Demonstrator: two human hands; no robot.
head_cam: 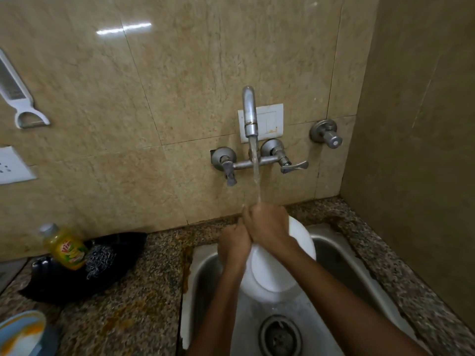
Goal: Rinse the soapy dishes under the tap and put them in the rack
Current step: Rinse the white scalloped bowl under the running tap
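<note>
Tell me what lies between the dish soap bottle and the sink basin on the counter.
In the head view, only bare speckled countertop lies between the soap bottle, which sits in a black tray, and the sink.

Person, head view: two forearms and two hands.

Left hand (235, 241): bare; no ring or glove shows. Wrist bare, no watch or band.

Right hand (267, 226): bare; no ring or glove shows. Wrist bare.

Left forearm (218, 304): bare to the lower frame edge; no sleeve or cuff in view.

Right forearm (347, 296): bare to the lower frame edge; no sleeve or cuff in view.

Fingertips mostly hidden; nails cannot be told.
</note>
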